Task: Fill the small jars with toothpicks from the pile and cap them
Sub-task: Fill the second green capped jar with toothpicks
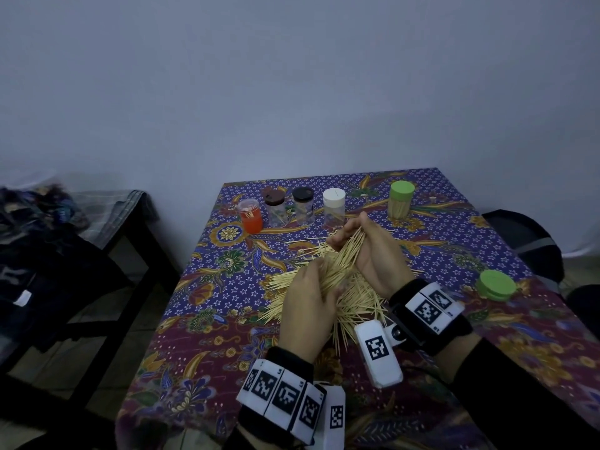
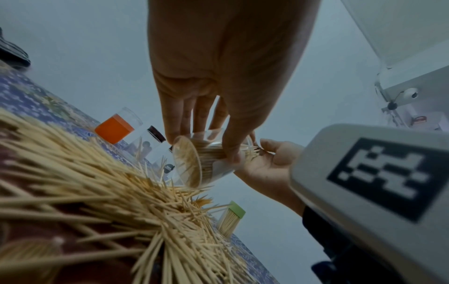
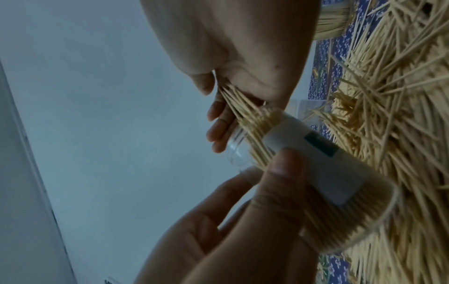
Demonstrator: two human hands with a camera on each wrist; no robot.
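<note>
My left hand grips a small clear jar with a white label, tilted above the toothpick pile. The jar holds many toothpicks. In the head view my hand and the sticks mostly hide it. My right hand pinches a bundle of toothpicks, and the bundle's lower ends sit in the jar's mouth. A loose green cap lies on the cloth to the right.
At the back of the patterned tablecloth stand an orange jar, a brown-capped jar, a black-capped jar, a white-capped jar and a full green-capped jar. A dark bench with clothes is on the left.
</note>
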